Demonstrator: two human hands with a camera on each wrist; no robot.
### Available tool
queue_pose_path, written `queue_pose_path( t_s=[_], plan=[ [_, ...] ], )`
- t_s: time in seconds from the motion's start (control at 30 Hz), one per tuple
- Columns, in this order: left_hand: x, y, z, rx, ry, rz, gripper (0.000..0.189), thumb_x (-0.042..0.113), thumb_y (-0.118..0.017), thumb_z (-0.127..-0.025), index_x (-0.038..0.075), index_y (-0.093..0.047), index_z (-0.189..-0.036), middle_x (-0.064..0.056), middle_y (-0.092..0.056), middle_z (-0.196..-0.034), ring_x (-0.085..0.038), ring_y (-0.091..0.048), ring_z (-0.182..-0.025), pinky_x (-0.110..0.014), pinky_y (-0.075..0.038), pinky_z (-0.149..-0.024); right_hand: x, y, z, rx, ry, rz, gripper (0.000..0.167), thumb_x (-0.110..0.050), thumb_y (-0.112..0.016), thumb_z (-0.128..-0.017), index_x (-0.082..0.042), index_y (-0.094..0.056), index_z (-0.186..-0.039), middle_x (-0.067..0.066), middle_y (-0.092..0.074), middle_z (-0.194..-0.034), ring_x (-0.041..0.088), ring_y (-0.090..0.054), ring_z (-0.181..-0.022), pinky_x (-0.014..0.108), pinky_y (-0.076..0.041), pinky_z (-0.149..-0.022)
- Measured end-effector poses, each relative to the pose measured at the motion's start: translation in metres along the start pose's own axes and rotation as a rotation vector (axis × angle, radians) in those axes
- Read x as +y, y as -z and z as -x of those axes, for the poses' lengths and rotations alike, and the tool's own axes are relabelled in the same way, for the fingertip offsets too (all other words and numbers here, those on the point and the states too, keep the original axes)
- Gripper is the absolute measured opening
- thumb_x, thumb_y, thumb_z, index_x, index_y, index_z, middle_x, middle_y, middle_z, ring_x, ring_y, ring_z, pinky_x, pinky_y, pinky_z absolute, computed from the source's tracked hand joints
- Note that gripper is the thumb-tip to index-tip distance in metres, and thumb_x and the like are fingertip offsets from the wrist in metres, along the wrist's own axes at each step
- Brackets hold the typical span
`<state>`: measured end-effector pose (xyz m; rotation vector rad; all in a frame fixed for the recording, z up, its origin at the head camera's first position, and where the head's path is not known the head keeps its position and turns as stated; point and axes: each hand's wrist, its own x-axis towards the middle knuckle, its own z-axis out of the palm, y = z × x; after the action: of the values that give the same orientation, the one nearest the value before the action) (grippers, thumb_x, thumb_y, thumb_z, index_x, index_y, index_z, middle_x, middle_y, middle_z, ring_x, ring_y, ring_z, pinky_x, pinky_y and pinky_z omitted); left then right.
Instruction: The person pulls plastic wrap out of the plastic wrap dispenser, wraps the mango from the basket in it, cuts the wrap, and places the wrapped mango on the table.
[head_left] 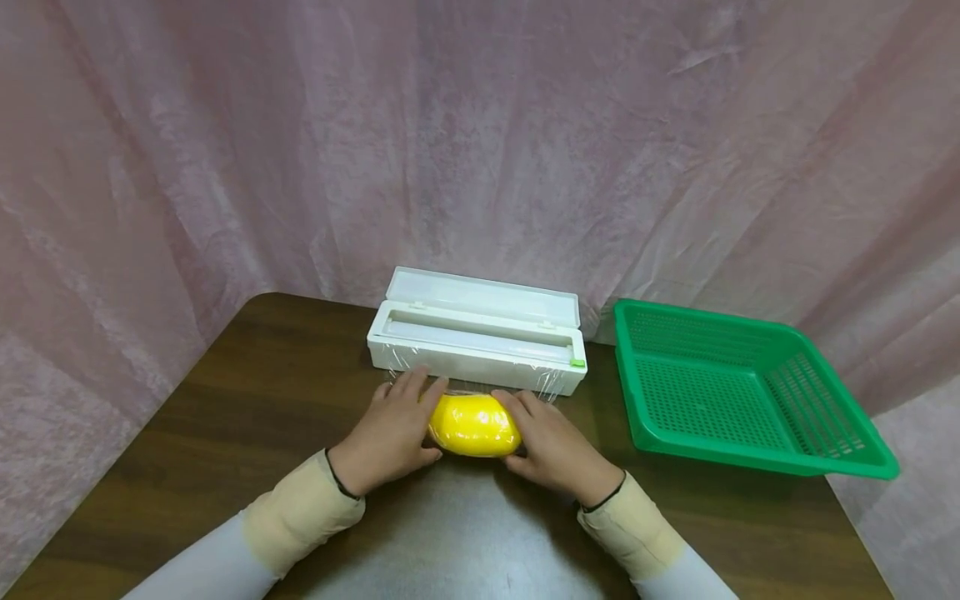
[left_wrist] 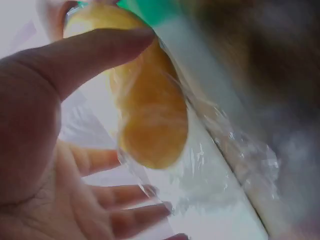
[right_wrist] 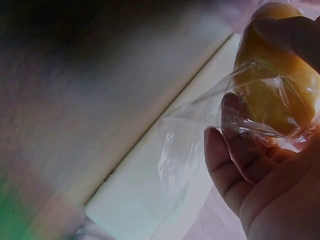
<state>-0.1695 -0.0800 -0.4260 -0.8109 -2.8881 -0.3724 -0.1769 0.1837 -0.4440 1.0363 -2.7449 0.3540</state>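
Your left hand [head_left: 392,432] and right hand [head_left: 553,446] grasped yellow object [head_left: 474,427] from either end, just in front of white box [head_left: 472,364]. You seemed midway through wrapping it in clear film [right_wrist: 175,155]; next move likely called for pulling film taut, smoothing loose edges down.

Curtained-off workspace, pink crushed-velvet drapes [head_left: 495,167] around the back and sides of a brown wood-grain counter [head_left: 225,417], room type unclear
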Motion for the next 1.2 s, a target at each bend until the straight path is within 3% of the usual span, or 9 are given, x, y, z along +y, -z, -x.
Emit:
queue_pose_path(
  t_s=[0.17,0.27,0.5,0.8,1.2],
  plan=[
    [0.013,-0.005,-0.002,0.065,-0.136,-0.04,0.089,0.038,-0.091,-0.073,0.007,-0.049,-0.146,-0.018,-0.045,-0.148,-0.036,-0.044,-0.139,-0.06,-0.035,-0.113,0.001,0.0,-0.002,-0.02,-0.015,-0.019,0.088,-0.026,-0.087,-0.075,-0.013,-0.041,-0.148,0.009,-0.059,-0.123,0.024,-0.063,-0.103,0.045,-0.054,-0.092],
    [0.021,-0.01,-0.003,0.099,-0.176,-0.059,0.089,0.041,-0.09,-0.074,0.01,-0.049,-0.146,-0.014,-0.05,-0.143,-0.033,-0.048,-0.134,-0.059,-0.034,-0.114,0.001,0.001,-0.003,-0.031,-0.027,-0.035,0.087,-0.026,-0.086,-0.075,-0.013,-0.041,-0.148,0.009,-0.058,-0.124,0.024,-0.063,-0.103,0.045,-0.054,-0.093],
    [0.028,-0.017,-0.007,0.147,-0.152,-0.078,0.092,0.043,-0.091,-0.07,0.01,-0.047,-0.145,-0.012,-0.054,-0.133,-0.032,-0.054,-0.126,-0.061,-0.037,-0.11,0.004,0.0,-0.004,-0.046,-0.04,-0.059,0.084,-0.027,-0.084,-0.077,-0.013,-0.042,-0.148,0.008,-0.058,-0.124,0.021,-0.062,-0.104,0.045,-0.052,-0.094],
    [0.024,-0.026,-0.013,0.193,-0.129,-0.06,0.09,0.042,-0.093,-0.068,0.009,-0.05,-0.14,-0.012,-0.058,-0.123,-0.031,-0.057,-0.118,-0.053,-0.042,-0.1,0.006,-0.004,-0.006,-0.007,-0.013,-0.078,0.083,-0.026,-0.085,-0.076,-0.011,-0.044,-0.147,0.009,-0.059,-0.123,0.023,-0.063,-0.103,0.047,-0.053,-0.089],
    [0.019,-0.026,-0.026,0.112,-0.118,-0.113,0.085,0.046,-0.091,-0.069,0.013,-0.051,-0.138,-0.008,-0.06,-0.122,-0.031,-0.058,-0.115,-0.054,-0.04,-0.101,0.005,-0.005,-0.007,-0.038,-0.053,-0.025,0.099,-0.03,-0.086,-0.078,-0.003,-0.033,-0.156,0.014,-0.06,-0.121,0.028,-0.063,-0.101,0.049,-0.052,-0.092]
  ],
)
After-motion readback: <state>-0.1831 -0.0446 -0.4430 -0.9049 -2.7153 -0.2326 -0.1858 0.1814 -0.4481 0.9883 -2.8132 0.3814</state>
